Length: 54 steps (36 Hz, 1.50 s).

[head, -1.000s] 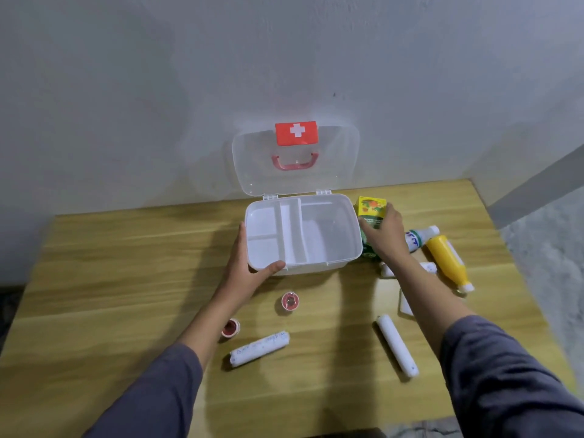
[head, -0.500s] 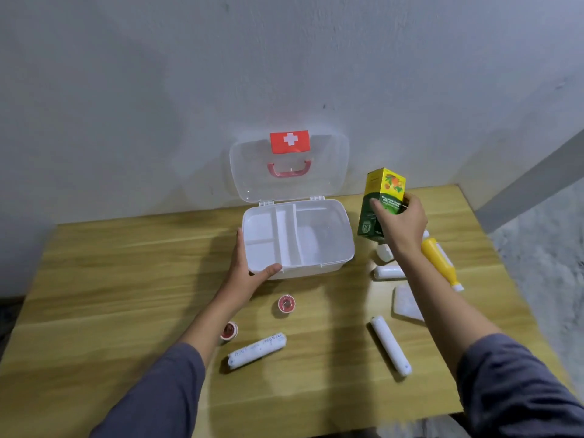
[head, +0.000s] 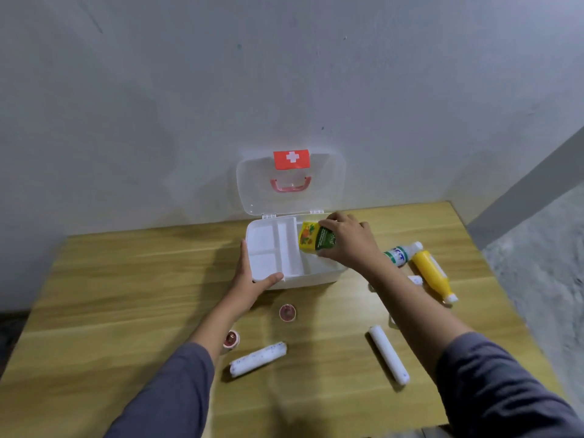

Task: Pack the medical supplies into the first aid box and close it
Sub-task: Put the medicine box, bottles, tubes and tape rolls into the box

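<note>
A person's right hand (head: pixel 349 245) grips a small yellow-and-green carton (head: pixel 317 241), tilted on its side, over the large right-hand compartment of an open white first aid box (head: pixel 268 245) at the centre of the frame. The fingers close around the green end of the carton; the yellow end, printed with fruit, points toward the middle divider. Whether the carton touches the box floor cannot be told. The left hand (head: pixel 251 276) clasps the box's near-left corner, thumb lying along the front rim and fingers against the left wall. The two small left-hand compartments and the narrow middle one show only white plastic. The clear lid (head: pixel 328 184) stands upright against the grey wall behind, with a red label bearing a white cross (head: pixel 291 158) and a pink handle (head: pixel 290 186).

On the wooden worktop (head: pixel 126 279), to the right of the box, a white bottle with a green-and-blue label (head: pixel 403 253) lies on its side just beside a yellow bottle (head: pixel 431 273), also lying down. In the lower centre, two small round red-topped tins (head: pixel 287 312) (head: pixel 231 338) sit near the left forearm. A white bandage roll (head: pixel 258 359) lies below them, and a second white roll (head: pixel 388 354) lies at lower right, beside the right forearm. Both sleeves are dark grey.
</note>
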### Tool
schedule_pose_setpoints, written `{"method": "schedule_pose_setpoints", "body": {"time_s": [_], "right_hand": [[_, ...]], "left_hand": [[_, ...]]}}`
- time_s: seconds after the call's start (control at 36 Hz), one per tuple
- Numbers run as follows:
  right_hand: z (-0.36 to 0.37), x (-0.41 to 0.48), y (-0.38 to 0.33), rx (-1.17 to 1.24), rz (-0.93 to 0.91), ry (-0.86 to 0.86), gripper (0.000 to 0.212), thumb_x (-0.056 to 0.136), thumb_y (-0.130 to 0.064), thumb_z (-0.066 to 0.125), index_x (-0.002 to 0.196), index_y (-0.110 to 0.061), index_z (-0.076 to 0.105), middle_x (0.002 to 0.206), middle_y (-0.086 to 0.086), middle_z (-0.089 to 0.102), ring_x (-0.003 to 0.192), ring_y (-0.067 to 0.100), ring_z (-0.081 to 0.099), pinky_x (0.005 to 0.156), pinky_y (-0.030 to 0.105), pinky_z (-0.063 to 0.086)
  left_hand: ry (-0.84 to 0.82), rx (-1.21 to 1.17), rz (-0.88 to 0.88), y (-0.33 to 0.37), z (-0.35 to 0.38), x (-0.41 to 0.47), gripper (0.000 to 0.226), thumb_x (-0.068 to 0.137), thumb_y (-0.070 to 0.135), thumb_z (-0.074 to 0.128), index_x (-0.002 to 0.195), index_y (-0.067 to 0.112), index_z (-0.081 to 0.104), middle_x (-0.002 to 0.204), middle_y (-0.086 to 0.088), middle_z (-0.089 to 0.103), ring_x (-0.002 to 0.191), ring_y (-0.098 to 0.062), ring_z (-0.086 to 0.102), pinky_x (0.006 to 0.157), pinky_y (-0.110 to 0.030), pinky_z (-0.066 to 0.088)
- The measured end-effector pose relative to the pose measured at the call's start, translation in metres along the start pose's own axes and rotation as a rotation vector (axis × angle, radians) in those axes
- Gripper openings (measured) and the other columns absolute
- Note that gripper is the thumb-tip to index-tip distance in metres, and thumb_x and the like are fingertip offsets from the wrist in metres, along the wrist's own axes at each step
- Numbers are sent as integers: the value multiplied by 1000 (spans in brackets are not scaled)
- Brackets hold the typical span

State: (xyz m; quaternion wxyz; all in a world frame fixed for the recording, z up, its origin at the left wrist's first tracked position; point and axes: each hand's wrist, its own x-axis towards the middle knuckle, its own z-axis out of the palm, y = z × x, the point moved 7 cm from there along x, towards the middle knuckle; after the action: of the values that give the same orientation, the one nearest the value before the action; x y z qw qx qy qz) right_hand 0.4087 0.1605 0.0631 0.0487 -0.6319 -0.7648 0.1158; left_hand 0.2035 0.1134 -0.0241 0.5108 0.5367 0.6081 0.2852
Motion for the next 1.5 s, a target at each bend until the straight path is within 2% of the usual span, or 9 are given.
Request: {"method": "schedule_pose_setpoints", "body": {"time_s": [0.19,0.42,0.61,0.78,0.94,1.06,1.14,1.25,1.5], "right_hand": [[19,3,-14,26,-129,-49,75,75,-37,72,139,-19,37,139,6,42,130,24,35,109,40,32],[16,4,3,160,-7,-79,77,67,-40,78,131,-10,47,127,9,52,109,26,53,88,40,49],[27,16,-3,402,41,-59,72,61,-29,84,122,-7,53,124,12,48,114,25,47,91,26,40],[41,8,-4,372,47,-116,84,71,-24,79,140,-8,35,142,15,35,128,28,38,104,33,37],[57,7,-3,211,64,-328,82,68,-9,77,139,-9,37,132,14,42,112,30,50,90,36,48],[61,16,-5,142,49,-321,78,68,-1,74,138,-7,39,127,15,47,107,32,54,79,32,47],[63,19,-7,121,-6,-259,69,71,2,70,135,-8,45,132,13,51,109,30,56,88,34,51],[66,25,-2,156,3,-131,48,73,1,71,119,-8,61,121,11,65,106,30,61,88,41,52],[65,37,-7,250,-29,-106,49,72,-3,76,119,-2,61,131,13,58,121,27,53,106,32,39]], "left_hand": [[-9,-19,-6,-1,1,-1,121,69,44,76,143,33,-19,158,2,3,143,-18,14,116,-41,22],[-36,-42,15,-3,1,0,121,65,51,75,143,38,-17,158,5,6,143,-16,15,116,-42,23],[-26,-62,13,-6,1,1,126,55,65,73,142,41,-14,157,8,9,142,-11,17,116,-42,25],[-21,-73,36,-3,1,-1,120,61,56,73,143,39,-14,156,8,11,141,-10,18,115,-36,24],[-15,-50,23,-5,1,-1,121,59,61,72,143,42,-13,157,7,11,142,-13,18,113,-44,29],[0,-39,22,-5,0,-1,117,67,52,74,143,40,-14,157,6,10,141,-16,20,112,-44,30],[4,-43,40,-5,0,0,114,70,46,73,144,36,-14,158,5,7,143,-13,14,115,-37,24],[-17,-57,36,-4,1,-1,115,65,56,73,142,43,-12,158,9,7,143,-12,16,113,-44,29],[-27,-70,4,-3,2,-1,121,59,61,73,142,43,-13,157,8,11,141,-13,21,113,-47,29]]}}
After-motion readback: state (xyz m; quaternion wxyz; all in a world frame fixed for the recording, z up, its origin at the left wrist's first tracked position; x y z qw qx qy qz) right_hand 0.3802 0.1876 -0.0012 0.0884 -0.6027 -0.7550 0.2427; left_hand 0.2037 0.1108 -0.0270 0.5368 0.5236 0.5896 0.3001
